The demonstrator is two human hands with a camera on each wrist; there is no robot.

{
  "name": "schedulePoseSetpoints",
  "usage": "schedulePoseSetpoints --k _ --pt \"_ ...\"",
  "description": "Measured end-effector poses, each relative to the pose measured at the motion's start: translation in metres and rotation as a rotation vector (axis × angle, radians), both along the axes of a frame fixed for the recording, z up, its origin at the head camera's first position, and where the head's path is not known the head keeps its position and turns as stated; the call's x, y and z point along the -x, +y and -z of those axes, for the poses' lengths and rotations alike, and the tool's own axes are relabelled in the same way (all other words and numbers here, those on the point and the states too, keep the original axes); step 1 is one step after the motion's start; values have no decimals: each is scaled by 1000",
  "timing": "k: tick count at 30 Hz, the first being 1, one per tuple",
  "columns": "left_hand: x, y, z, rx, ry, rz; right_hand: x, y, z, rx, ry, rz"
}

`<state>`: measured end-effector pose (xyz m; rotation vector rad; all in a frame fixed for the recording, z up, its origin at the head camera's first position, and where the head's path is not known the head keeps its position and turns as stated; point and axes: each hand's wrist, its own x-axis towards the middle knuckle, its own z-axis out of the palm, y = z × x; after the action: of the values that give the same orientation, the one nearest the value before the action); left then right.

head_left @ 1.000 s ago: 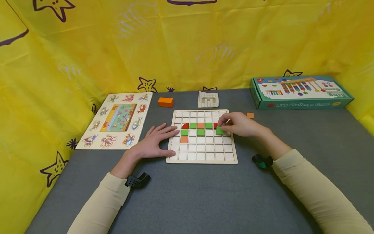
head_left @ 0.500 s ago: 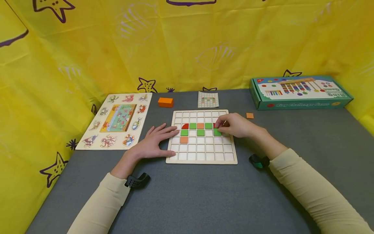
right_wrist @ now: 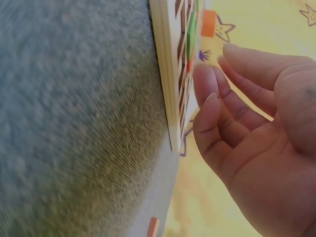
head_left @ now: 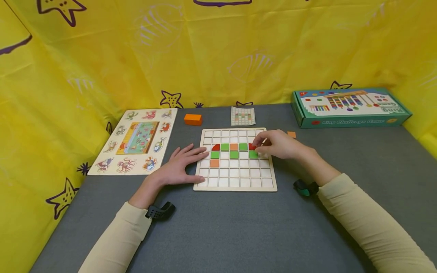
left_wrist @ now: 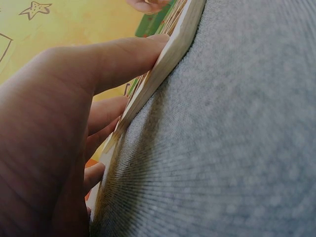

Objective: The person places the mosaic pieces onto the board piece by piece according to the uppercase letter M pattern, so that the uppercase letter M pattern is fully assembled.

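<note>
A wooden grid board [head_left: 235,173] lies in the middle of the table with several coloured tiles in its cells. My left hand [head_left: 179,165] is spread over its left edge, thumb and fingertips resting on the rim. My right hand [head_left: 280,145] hovers over the right side, its fingers loosely bent; in the right wrist view nothing shows between thumb and fingertips. Just below those fingertips a green tile [head_left: 253,154] sits in a cell, under a partly covered red tile [head_left: 251,146]. At the left, an orange tile [head_left: 214,163] lies below another green tile [head_left: 215,154].
Behind the board lies a printed pattern card [head_left: 242,116], with an orange block [head_left: 193,120] to its left. A loose orange tile [head_left: 291,134] lies beyond the right hand. A sea-animal puzzle board [head_left: 112,161] is at left, a green game box [head_left: 355,122] at back right.
The green tile in my right hand went down into the cell below the red tile. My fingers have let go of it and lifted slightly. The left hand stays put.
</note>
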<state>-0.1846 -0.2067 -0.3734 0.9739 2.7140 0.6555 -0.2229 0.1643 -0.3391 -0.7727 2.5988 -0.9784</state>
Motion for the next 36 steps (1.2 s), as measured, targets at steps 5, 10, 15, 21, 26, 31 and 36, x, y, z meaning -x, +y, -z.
schedulePoseSetpoints --k 5,10,15,21,26,31,36 --pt "0 0 0 -2 2 2 0 6 -2 7 24 8" --pt "0 -1 0 2 0 1 2 13 -4 6 45 26" --pt "0 0 0 4 -4 -1 3 22 -9 -2 44 58" --pt "0 0 0 1 -3 1 5 36 -14 -15 60 94" --pt "-1 0 -2 6 -2 -1 6 50 -15 -27 72 123" --pt "-1 0 -3 6 2 1 10 63 -11 -25 93 143" --pt "-1 0 -2 7 -8 -3 13 72 -9 -28 82 173"
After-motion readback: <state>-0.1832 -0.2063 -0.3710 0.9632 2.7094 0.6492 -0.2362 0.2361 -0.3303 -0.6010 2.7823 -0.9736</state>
